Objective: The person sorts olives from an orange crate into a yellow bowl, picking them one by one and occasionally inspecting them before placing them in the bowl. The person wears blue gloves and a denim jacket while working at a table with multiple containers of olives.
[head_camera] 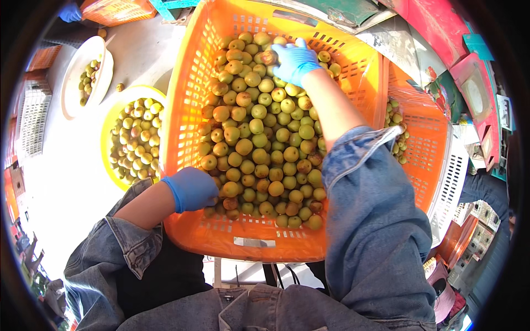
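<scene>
A deep orange plastic basket [248, 249] with slotted walls stands before me, lined with clear plastic film. It holds a heap of yellow-green jujubes [259, 142], several with brown patches. My right hand [297, 62], in a blue disposable glove, reaches to the heap's far part with fingers spread. Its thumb and a finger lie beside a brown-spotted jujube [269, 58]; whether they grip it is unclear. My left hand [192, 190], gloved likewise, is curled at the heap's near left edge. A jujube partly shows by its fingertips, and its palm is hidden.
Left of the basket stands a yellow basin [106, 142] of jujubes, with a white basin [68, 85] beyond it. A loose jujube [120, 87] lies on the floor. Another orange basket [426, 145] adjoins at right. Another person's gloved hand [70, 12] shows at upper left.
</scene>
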The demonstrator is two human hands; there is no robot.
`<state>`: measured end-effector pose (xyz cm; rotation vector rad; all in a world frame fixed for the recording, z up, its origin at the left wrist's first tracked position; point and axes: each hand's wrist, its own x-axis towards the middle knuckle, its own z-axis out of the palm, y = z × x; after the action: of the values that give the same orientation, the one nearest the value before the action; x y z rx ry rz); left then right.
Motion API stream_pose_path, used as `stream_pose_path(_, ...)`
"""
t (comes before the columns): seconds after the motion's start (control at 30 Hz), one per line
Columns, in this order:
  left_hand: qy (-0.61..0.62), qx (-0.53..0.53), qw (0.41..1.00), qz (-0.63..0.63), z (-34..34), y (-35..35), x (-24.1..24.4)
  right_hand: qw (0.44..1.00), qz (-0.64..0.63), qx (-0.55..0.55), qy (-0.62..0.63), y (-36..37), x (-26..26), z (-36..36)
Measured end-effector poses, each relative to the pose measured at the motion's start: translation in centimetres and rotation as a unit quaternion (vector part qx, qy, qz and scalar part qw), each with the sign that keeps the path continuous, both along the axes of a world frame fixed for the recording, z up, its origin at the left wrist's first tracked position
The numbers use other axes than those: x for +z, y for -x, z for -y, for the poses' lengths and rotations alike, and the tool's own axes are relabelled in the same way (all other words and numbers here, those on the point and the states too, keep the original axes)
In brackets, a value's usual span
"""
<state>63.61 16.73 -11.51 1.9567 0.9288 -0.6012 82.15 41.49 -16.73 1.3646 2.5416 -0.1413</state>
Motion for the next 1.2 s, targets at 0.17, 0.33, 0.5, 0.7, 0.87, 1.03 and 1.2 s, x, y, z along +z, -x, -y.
stream_pose_path(0.17,-0.045,0.003,0.999,0.019,-0.1,0.1,-0.5,0.999,-0.010,0.031,0.041,-2.1,-2.4,-0.4)
stream_pose_path(0.33,-0.039,-0.012,0.999,0.018,0.2,0.3,-0.6,0.989,-0.129,0.072,0.007,1.3,-1.0,1.9)
stream_pose_path(0.5,-0.105,0.106,0.982,0.113,-1.0,-0.1,0.6,0.837,-0.522,-0.049,0.153,-0.6,0.2,4.6)
stream_pose_path(0.7,0.209,0.554,0.696,0.406,-2.3,-0.4,2.0,0.631,-0.683,-0.082,0.359,-1.2,7.2,12.8)
stream_pose_path(0.87,0.350,0.585,0.517,0.518,-3.0,-1.0,4.6,0.626,-0.691,-0.074,0.354,-1.1,7.6,17.0)
stream_pose_path(1.03,0.327,0.606,0.569,0.450,-2.0,-0.6,3.0,0.805,-0.560,0.009,0.194,-0.5,7.7,19.0)
stream_pose_path(1.2,-0.004,0.244,0.953,0.178,-0.4,0.7,-0.1,0.853,-0.469,-0.107,0.203,-5.1,3.9,15.9)
